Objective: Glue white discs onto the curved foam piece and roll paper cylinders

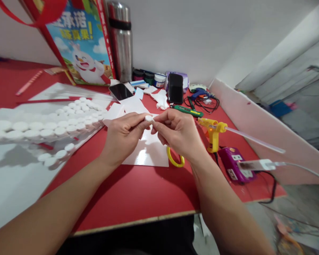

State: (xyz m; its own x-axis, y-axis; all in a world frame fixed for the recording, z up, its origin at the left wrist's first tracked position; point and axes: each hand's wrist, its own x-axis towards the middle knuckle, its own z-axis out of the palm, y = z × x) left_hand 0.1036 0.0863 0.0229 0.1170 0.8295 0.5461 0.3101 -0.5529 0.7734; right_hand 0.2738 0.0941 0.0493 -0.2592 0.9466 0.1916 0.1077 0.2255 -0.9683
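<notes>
Between my two hands, above a glossy white sheet [149, 152], is a small round white disc [149, 118]. My left hand [126, 132] pinches it between thumb and forefinger. On its other side the fingertips of my right hand [175, 129] are closed against its edge. To the left stands a built-up shape of many such white discs joined in rows [39, 128]. Under my right wrist a yellow ring-shaped handle [177, 162] shows; the rest of it is hidden.
A yellow glue gun [213, 134] with a long clear stick stands right, near a purple power strip [235, 164]. Behind lie a green cutter [188, 111], a black phone-like object [175, 88] and paper scraps [159, 98]. A steel flask [124, 49] and picture bag [82, 46] stand at the back.
</notes>
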